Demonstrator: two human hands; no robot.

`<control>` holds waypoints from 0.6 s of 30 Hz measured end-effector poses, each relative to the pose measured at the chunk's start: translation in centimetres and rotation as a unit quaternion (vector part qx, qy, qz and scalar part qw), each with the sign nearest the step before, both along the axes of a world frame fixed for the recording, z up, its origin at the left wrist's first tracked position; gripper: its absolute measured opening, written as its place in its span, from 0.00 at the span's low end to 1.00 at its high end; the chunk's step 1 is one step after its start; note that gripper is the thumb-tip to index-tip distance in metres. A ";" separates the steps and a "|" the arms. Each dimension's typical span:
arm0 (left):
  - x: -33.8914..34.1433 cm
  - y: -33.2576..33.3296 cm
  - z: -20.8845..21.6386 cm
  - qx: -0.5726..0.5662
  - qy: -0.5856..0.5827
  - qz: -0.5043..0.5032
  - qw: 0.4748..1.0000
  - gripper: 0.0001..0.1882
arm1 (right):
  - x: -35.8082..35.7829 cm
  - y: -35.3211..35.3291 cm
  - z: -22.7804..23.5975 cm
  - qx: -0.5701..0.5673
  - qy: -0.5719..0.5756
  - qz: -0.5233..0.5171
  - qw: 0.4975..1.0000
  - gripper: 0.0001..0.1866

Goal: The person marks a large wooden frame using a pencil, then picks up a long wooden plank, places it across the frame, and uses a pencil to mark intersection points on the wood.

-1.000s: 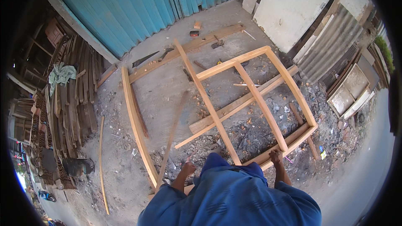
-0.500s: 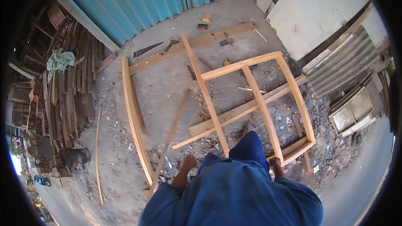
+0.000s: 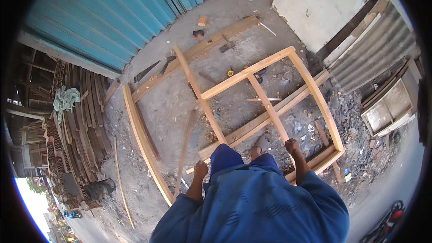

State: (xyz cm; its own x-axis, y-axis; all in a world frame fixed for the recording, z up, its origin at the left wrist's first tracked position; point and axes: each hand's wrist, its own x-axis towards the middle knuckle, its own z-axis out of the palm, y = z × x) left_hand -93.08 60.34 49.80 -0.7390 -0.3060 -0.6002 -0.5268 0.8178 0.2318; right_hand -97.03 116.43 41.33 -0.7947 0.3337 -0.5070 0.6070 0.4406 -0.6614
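Observation:
My left hand [image 3: 200, 169] hangs beside my left leg, fingers curled, with nothing seen sticking out of it. It appears near the end of a thin wooden strip [image 3: 191, 170] below. Curled as well, my right hand [image 3: 291, 146] overlaps a crossbar [image 3: 265, 100] of a pale wooden frame; whether they touch I cannot tell. The frame lies in front of me and to the right, with a curved outer rail [image 3: 316, 93] and a top rail [image 3: 247, 74]. A long piece [image 3: 200, 96] meets the top rail's left end. My bare foot [image 3: 255, 152] shows between my knees.
A long curved timber [image 3: 143, 141] lies to the left. Beyond the frame are a plank [image 3: 198, 54], a handsaw [image 3: 146, 71], a hammer-like tool [image 3: 227, 45] and a yellow tape measure [image 3: 230, 72]. Stacked boards [image 3: 83, 117] stand left; a blue corrugated door [image 3: 108, 9] rises behind. Rubble [image 3: 360, 153] covers the right.
My body has come forward and the view has turned. My right hand now overlaps the crossbar farther from its near end. My left hand appears closer to the thin strip's end.

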 end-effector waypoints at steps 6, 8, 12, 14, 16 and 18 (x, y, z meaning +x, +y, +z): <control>-11.4 5.6 4.6 0.038 0.087 0.070 0.993 0.12 | 2.3 3.4 -2.1 0.148 0.148 0.133 0.969 0.11; -11.2 0.5 5.5 -0.021 0.079 0.104 0.991 0.13 | 2.0 -3.1 0.6 0.105 0.045 0.110 0.987 0.16; -17.4 4.5 3.8 0.055 0.007 0.047 0.997 0.16 | 4.8 0.6 -0.1 0.173 0.034 0.134 0.975 0.18; -19.3 8.4 2.3 0.089 0.010 -0.005 0.996 0.18 | 7.3 2.7 -0.8 0.212 -0.001 0.113 0.971 0.17; -21.7 8.6 1.1 0.156 -0.005 -0.008 0.988 0.22 | 7.0 2.4 -0.8 0.222 -0.113 0.171 0.953 0.17; -23.6 2.8 0.7 0.051 -0.008 -0.055 0.997 0.23 | 3.3 -3.9 2.7 0.112 -0.111 0.119 0.980 0.17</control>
